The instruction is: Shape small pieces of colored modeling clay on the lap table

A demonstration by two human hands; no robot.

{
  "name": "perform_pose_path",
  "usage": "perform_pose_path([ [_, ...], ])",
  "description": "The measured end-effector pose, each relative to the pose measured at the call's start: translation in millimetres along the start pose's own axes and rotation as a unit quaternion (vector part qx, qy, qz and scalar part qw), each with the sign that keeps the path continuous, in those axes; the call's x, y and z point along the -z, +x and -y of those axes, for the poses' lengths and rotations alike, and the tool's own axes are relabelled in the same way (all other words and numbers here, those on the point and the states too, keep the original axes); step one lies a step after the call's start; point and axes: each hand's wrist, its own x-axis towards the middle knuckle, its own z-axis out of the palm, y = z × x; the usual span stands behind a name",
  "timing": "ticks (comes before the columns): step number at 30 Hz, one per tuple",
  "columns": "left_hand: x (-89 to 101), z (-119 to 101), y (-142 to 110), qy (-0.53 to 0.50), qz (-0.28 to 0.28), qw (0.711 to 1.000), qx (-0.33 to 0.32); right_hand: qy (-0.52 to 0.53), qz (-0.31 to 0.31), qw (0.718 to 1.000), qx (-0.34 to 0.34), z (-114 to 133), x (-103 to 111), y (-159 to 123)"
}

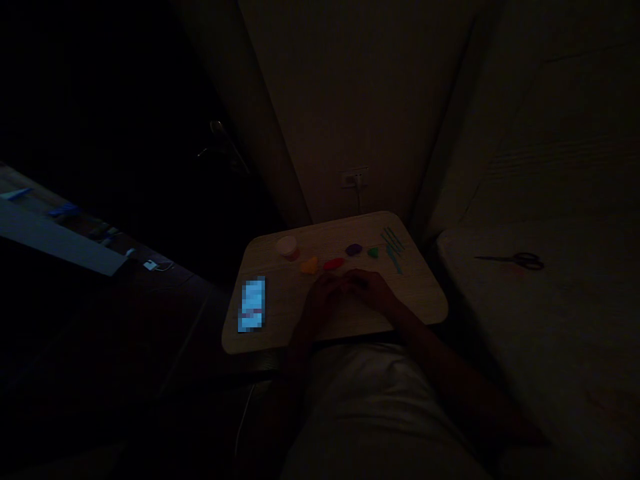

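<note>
The room is very dark. My left hand (323,293) and my right hand (370,288) rest close together on a small wooden lap table (425,300), fingertips meeting near its middle. Both sets of fingers look curled, but whether anything sits in them is hidden by the gloom. Just beyond my hands lie lumps of modelling clay: orange (309,265), red (333,264), purple (353,249) and green (373,253). A small pinkish tub (287,247) stands at the far left, and teal plastic tools (393,245) lie at the far right.
A lit phone (253,304) lies on the table's left side. Black scissors (520,260) rest on the pale bed surface to the right. A wall socket with a cable (356,179) is behind the table. A dim desk with bluish items (65,227) is at left.
</note>
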Motion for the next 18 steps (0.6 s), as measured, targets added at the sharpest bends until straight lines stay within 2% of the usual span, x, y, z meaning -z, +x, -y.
perform_pose_path([
  [3,0.3,-4,0,-0.016,-0.009,1.000,0.019,0.006,-0.004,1.000,-0.005,3,0,0],
  [8,-0.7,-6,1,-0.037,-0.067,0.995,0.069,0.003,0.000,1.000,-0.001,5,0,-1],
  [14,-0.7,0,0,-0.004,-0.052,0.998,0.025,-0.058,-0.023,0.998,-0.011,5,-1,0],
  [18,-0.9,4,-2,0.016,-0.033,0.999,-0.010,-0.112,-0.054,0.992,0.026,-1,-2,2],
])
